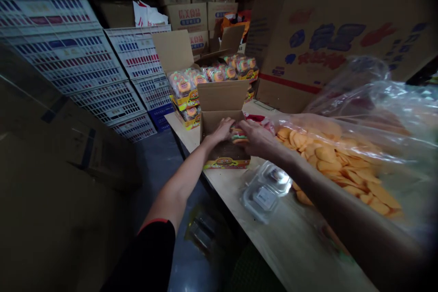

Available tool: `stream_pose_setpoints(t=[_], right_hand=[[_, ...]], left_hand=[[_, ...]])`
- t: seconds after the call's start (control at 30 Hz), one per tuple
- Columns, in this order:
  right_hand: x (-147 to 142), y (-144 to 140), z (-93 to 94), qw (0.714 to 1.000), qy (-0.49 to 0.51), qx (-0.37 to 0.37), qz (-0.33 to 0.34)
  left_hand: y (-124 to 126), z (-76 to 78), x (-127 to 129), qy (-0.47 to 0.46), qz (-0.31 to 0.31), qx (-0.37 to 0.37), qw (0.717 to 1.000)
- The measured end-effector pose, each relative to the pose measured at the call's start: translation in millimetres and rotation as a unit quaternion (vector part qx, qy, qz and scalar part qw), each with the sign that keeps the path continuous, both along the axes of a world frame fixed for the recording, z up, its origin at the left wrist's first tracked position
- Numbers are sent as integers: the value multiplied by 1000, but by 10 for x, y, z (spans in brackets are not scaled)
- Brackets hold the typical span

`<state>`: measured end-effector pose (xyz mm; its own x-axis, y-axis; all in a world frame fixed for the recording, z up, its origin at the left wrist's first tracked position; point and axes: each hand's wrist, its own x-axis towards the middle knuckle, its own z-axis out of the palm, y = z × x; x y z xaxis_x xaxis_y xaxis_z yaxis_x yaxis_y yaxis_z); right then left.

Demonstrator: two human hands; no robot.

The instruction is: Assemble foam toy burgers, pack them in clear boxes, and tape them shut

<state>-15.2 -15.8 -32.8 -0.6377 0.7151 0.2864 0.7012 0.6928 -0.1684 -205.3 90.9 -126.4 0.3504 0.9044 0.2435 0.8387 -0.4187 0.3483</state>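
Observation:
An open cardboard display box (224, 100) with a yellow burger-print front stands on the table, its lid flap raised. Inside it, a small layered burger-shaped candy (239, 135) in red, green and tan sits between my two hands. My right hand (257, 139) is closed on its right side, fingers reaching over the top. On the left, my left hand (221, 131) reaches into the box with its fingertips closed against the candy's left side. Clear plastic clamshell packs (264, 197), one with a white label, lie in front of the box.
Orange round chips (337, 169) fill a clear plastic bag (369, 123) on the right. Filled burger display boxes (186, 96) are stacked behind. A large carton (328, 32) stands at back right, white crates (61, 50) at left. The table (284, 246) ends at its left edge.

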Motion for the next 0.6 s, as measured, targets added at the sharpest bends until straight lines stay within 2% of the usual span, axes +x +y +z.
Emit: stream_pose_setpoints(t=[0.13,0.3,0.4,0.6], right_hand=[[-313,296,-165,993,-113,-36,-15],[-445,549,-354,985,-141,-80,-53],[-486,663,-357,982,-149,-108,-54],[-553,702,-344,972,-177,-148,-36]], left_hand=[[-56,71,-92,-92,-14,-4,996],[-182,148,-170,-211,109,44,971],[-335,118,-178,-245,160,31,956],[-587,10,-149,-256,184,-38,948]])
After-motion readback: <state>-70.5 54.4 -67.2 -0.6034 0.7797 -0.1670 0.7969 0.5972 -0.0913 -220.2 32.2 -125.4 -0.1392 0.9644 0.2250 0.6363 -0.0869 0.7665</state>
